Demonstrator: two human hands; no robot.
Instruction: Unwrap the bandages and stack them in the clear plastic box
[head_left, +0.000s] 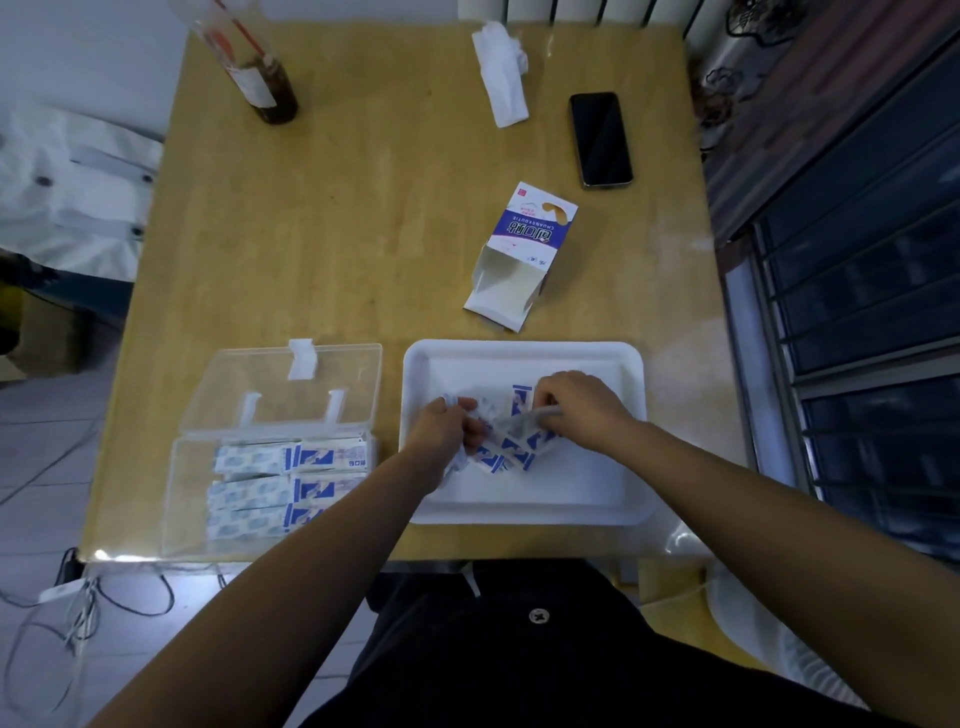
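Between the two hands, head view: a blue-and-white bandage strip (514, 423) is stretched taut just above the white tray (519, 349).
Left hand (447, 431): fingers curled, pinching the strip's left end; something pale hangs below this hand, too blurred to name.
Right hand (576, 410): fingers curled, pinching the other end.
Under both hands: a few loose bandages (511, 460) lie heaped on the tray.
Left of the left hand: the clear plastic box (179, 499) stands open, lid tipped back, with stacked bandages (291, 478) in rows inside.
Beyond the right hand: an opened carton (519, 254) on the worktop (337, 234).
Step in hand: probably pulling one piece free of its wrapping or its neighbours.
To do it well: pinch close to the seam and pull evenly so it parts cleanly. Stay over the tray so scraps drop there. Then carry the piece left and lay it flat, edges matched to the rows.
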